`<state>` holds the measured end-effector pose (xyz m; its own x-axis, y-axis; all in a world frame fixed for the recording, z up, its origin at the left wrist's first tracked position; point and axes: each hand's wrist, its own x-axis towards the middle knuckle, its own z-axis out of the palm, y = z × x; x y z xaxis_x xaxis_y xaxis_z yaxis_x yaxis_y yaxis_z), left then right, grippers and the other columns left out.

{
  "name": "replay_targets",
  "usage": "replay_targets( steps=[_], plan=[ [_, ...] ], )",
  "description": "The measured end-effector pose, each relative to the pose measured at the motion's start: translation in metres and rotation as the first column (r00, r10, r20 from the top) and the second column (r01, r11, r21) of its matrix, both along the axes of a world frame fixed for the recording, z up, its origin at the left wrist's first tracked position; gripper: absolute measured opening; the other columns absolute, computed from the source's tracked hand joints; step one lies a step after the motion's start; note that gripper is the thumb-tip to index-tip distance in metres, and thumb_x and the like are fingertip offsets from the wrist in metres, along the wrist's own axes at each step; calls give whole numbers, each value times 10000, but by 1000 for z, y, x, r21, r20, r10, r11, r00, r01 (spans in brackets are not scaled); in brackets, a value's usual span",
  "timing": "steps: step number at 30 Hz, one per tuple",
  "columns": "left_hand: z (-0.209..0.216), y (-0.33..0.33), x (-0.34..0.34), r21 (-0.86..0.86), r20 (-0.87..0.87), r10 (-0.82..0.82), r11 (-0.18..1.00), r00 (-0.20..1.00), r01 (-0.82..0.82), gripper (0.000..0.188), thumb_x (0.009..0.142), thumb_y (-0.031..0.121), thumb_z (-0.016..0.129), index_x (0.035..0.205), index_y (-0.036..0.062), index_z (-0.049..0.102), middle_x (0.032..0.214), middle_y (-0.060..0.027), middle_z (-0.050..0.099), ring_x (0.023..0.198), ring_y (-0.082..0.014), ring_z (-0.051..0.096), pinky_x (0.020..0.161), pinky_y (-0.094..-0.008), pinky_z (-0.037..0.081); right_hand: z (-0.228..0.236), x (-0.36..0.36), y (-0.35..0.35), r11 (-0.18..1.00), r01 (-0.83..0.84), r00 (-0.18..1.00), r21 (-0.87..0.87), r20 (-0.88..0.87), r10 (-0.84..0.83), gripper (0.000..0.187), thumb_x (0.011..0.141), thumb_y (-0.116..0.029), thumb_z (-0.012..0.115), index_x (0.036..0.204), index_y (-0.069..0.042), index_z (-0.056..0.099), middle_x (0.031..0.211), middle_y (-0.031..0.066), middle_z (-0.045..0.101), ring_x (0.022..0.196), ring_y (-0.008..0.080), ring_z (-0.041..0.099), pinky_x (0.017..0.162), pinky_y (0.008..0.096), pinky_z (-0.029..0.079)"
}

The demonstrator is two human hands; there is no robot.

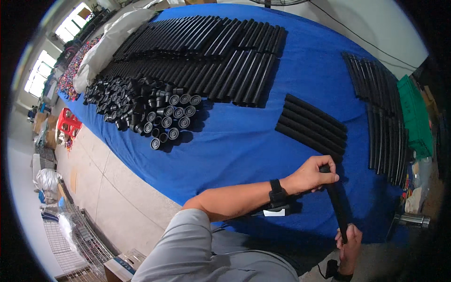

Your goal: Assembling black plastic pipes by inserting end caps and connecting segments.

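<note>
Left hand (312, 175) closed round the far end of a black tube (337, 202), right hand (350, 238) gripping the near end, probably to steady it from both ends; tube slants at the blue cloth (235, 155)'s near right. Short row of tubes (310, 127) just beyond, likely for easy reach; black caps (178, 112) heaped leftward, apparently kept separate.

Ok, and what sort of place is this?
Probably a workshop or small factory: rows of black tubes and a heap of round black caps cover much of a blue cloth.
</note>
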<state>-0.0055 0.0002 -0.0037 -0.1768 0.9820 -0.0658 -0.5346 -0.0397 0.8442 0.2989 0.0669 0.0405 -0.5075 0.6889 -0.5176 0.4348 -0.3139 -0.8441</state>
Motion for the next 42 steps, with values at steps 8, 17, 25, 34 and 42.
replay_targets(
  steps=[8,17,25,34,42],
  plan=[
    [9,2,0,-132,-66,-26,991,997,17,135,895,169,699,911,112,577,616,35,523,464,-43,456,390,-202,332,22,-30,-12,958,-153,972,244,213,101,191,850,-129,661,971,-3,583,746,40,618,591,81,539,519,242,439],
    [4,9,5,-100,2,-59,993,998,59,141,894,63,668,956,47,543,764,-41,584,493,-80,526,391,-209,416,20,-41,3,360,-524,835,772,381,398,285,864,-238,707,948,12,598,833,141,587,665,293,580,605,396,477],
    [8,5,7,98,205,-42,995,978,22,483,909,95,657,1342,24,457,1104,-122,574,879,-178,640,663,-274,555,43,-44,54,335,-471,877,816,390,281,263,875,-234,676,878,1,558,791,183,531,731,390,552,629,461,447],
    [-1,6,3,-4,92,-189,982,978,191,423,923,110,649,1313,17,513,1146,-103,614,932,-167,634,723,-282,540,29,-60,234,209,-579,764,788,614,-198,329,908,-282,614,827,35,572,858,251,612,859,431,597,763,505,477],
    [-1,5,3,7,36,-204,979,978,204,377,925,158,641,1263,16,556,1102,-122,645,927,-180,641,734,-303,539,13,-83,252,254,-632,706,733,679,-202,372,907,-312,608,878,59,611,929,262,644,942,419,613,858,498,482]
  ],
)
